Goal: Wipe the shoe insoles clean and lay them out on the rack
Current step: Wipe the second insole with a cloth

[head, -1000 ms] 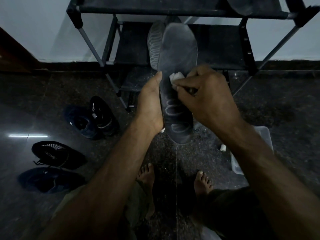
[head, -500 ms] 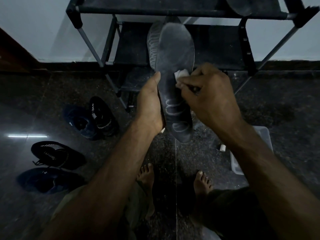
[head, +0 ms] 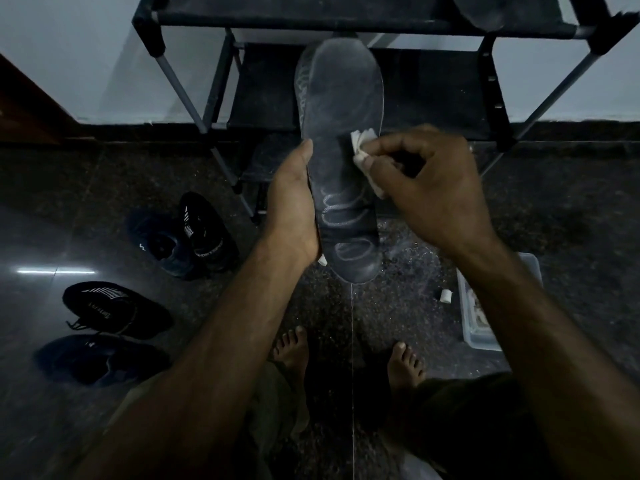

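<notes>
Left hand [head: 294, 206] grips dark insole [head: 341, 143] along its left edge, holding it up before the rack [head: 346, 22]. Right hand [head: 433, 188] pinches white wipe [head: 363, 143] against the insole's right edge. Another insole [head: 481, 8] lies on rack's top shelf, right side. Shoes [head: 187, 237] on floor [head: 571, 220].

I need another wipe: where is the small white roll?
In the head view, the white roll stands on the floor, lower right, just left of the clear plastic box.
</notes>
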`<state>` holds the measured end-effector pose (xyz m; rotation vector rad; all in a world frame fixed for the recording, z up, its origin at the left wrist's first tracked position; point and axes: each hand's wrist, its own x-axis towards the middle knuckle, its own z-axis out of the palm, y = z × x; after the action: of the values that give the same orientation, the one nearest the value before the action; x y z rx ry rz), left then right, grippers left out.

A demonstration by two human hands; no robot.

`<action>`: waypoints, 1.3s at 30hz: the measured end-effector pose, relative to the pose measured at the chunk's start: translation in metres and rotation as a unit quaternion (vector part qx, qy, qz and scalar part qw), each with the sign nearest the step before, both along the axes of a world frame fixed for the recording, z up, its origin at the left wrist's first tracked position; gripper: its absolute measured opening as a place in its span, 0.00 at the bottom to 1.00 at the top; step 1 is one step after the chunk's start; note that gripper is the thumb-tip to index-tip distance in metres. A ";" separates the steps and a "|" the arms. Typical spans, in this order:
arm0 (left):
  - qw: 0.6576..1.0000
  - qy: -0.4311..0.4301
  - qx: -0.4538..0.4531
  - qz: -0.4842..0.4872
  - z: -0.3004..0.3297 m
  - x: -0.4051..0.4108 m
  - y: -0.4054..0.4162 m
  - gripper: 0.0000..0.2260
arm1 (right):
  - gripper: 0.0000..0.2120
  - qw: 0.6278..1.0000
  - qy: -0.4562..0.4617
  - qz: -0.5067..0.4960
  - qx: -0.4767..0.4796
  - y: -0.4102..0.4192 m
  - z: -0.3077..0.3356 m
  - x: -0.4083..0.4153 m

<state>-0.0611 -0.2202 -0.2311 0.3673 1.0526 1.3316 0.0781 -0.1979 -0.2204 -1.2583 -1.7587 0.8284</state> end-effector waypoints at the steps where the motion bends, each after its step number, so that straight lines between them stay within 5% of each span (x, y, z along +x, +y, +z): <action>1: 1.000 -0.002 0.001 -0.003 0.000 0.000 0.001 0.19 | 0.07 1.000 -0.005 -0.003 0.000 0.000 -0.002 0.000; 17: 0.999 0.009 0.008 -0.050 -0.003 0.008 -0.004 0.19 | 0.06 0.997 0.063 -0.028 -0.034 0.001 -0.003 0.001; 29: 0.999 -0.009 -0.014 -0.032 -0.007 0.003 -0.001 0.23 | 0.06 0.982 -0.172 0.003 0.077 -0.005 -0.004 -0.005; 39: 0.998 -0.026 -0.005 -0.056 -0.009 0.004 -0.002 0.21 | 0.06 0.972 -0.207 -0.016 0.107 0.000 -0.003 -0.001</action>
<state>-0.0567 -0.2218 -0.2398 0.3767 0.9810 1.2288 0.0773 -0.1975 -0.2235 -1.3767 -2.0829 0.3554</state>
